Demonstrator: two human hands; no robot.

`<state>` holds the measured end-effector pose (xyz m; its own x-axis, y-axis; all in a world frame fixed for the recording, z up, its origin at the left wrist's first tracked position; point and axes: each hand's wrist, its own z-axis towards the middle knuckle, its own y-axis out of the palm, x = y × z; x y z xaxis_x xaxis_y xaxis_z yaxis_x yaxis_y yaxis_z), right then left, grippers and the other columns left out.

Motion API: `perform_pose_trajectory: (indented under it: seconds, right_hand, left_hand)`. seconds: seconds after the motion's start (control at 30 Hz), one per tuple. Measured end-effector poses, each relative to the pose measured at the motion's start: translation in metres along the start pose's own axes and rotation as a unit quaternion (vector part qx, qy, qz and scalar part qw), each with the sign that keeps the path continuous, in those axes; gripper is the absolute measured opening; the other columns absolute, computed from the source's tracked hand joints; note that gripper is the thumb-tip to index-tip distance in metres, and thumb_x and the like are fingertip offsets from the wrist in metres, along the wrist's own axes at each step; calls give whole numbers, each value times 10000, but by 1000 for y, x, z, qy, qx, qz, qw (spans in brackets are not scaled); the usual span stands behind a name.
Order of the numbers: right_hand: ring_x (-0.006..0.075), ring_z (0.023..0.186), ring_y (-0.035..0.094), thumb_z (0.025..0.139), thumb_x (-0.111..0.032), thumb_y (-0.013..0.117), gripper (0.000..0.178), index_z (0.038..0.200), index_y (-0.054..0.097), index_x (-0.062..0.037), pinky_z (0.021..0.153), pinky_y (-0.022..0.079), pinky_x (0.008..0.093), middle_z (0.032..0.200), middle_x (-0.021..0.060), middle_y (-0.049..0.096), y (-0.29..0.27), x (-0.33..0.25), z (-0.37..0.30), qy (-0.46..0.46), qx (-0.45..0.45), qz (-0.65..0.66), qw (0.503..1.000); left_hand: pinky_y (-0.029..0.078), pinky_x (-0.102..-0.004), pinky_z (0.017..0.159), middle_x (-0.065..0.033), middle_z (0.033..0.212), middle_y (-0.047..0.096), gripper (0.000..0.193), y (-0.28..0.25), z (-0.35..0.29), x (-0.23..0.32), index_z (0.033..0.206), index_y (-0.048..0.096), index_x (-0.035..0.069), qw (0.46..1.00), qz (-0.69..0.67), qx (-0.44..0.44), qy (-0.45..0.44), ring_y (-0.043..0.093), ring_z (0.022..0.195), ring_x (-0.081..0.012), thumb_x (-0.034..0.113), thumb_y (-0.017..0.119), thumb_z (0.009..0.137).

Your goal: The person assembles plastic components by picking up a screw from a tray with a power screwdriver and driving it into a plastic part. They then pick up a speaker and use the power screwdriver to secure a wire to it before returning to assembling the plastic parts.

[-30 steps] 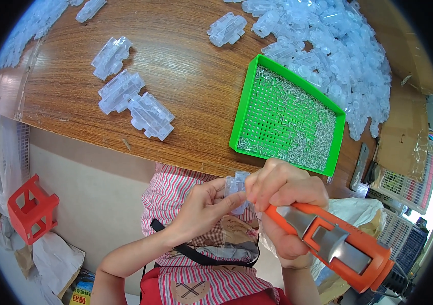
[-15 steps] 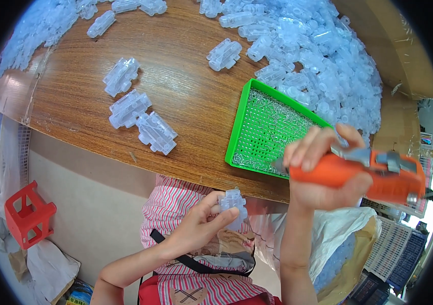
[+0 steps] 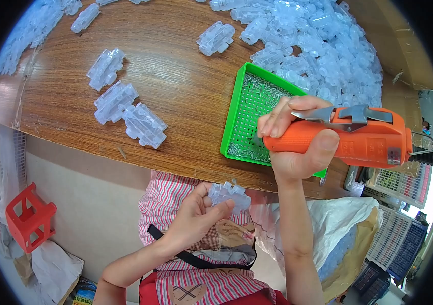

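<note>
Between the thumb and fingers of my left hand (image 3: 196, 216) is a translucent plastic part (image 3: 230, 197), held over my lap just off the table's front edge. My right hand (image 3: 303, 137) is wrapped round an orange electric screwdriver (image 3: 349, 140) with a metal lever on top. The tool lies roughly level, its front end over a green perforated tray (image 3: 233, 133) of small silver screws (image 3: 260, 91). My fingers hide the screwdriver's tip, so whether it touches the screws cannot be seen.
A large heap of translucent parts (image 3: 323, 46) covers the table's far right, beside cardboard (image 3: 405, 56). Several similar parts (image 3: 117, 101) lie left of the tray. A red plastic stool (image 3: 31, 216) stands at left; a lined sack (image 3: 349, 249) sits below right.
My right hand and the screwdriver have shifted left and up over the tray. My left hand has turned the plastic part to lie more sideways. The whole view has shifted slightly.
</note>
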<state>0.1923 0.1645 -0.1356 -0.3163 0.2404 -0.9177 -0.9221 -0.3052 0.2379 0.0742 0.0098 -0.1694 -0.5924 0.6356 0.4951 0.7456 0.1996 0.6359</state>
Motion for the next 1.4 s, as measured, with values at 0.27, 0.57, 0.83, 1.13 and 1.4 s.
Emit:
perform_pose_trajectory:
  seconds: [0.27, 0.57, 0.83, 1.13, 1.4]
  right_hand:
    - [162, 563, 460, 826, -618, 493, 618, 998, 501, -24, 482, 438, 298, 641, 81, 480, 0, 3, -2, -6, 13, 27, 1000]
    - [177, 626, 499, 809, -645, 499, 688, 1097, 516, -21, 515, 458, 312, 686, 89, 514, -10, -30, -4, -42, -96, 91, 990]
    - [191, 613, 497, 775, -693, 499, 682, 1014, 476, -55, 499, 454, 303, 681, 77, 514, 16, -53, -55, 11, -91, -13, 996]
    - [187, 628, 495, 753, -688, 532, 675, 998, 479, -61, 543, 452, 314, 697, 74, 520, 15, -39, -60, 52, -92, -19, 994]
    - [203, 642, 479, 713, -634, 627, 610, 895, 460, -76, 590, 416, 336, 701, 69, 509, 23, -41, -64, 87, -85, -39, 992]
  left_hand:
    - [522, -269, 791, -60, 1006, 606, 295, 4, 4, -3, 1141, 413, 11, 1000, 9, 4, 19, 600, 890, -94, 115, 562, 908]
    - [488, -228, 766, -95, 1035, 593, 270, 10, 12, -13, 1108, 379, -2, 997, -55, 14, 61, 590, 889, -101, 40, 551, 903]
    - [498, -239, 770, -117, 1031, 593, 273, 9, 11, -14, 1089, 373, -24, 993, -77, 16, 85, 596, 888, -110, 35, 559, 897]
    - [506, -223, 689, -106, 952, 606, 254, 11, 12, -16, 1063, 371, -15, 994, -71, 26, 81, 604, 818, -100, 34, 557, 897]
    - [540, -240, 669, -132, 957, 600, 240, 10, 11, -17, 1076, 350, -15, 993, -42, 27, 103, 622, 807, -128, 16, 519, 908]
